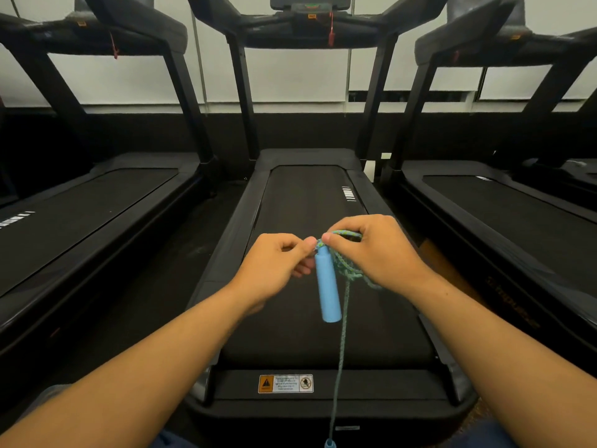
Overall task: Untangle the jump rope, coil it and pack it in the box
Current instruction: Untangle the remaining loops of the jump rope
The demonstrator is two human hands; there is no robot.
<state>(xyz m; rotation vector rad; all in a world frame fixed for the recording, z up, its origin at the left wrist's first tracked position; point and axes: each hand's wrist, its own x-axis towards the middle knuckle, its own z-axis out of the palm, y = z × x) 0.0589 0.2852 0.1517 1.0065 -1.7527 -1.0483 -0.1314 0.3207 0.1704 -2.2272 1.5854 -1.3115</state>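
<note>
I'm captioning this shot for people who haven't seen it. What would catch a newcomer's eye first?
First, the light blue cylindrical plastic handle hanging at centre, where the left hand and right hand pinch a knot of teal braided rope trailing toward the camera. Behind lies the black treadmill belt.

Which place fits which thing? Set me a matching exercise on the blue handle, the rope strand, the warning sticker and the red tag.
Things:
1. blue handle
2. rope strand
3. warning sticker
4. red tag

Places:
A. on the treadmill's near end
B. dangling below the two hands
C. under the far console
D. trailing down to the frame's bottom edge

Pairs: 1-B, 2-D, 3-A, 4-C
</note>
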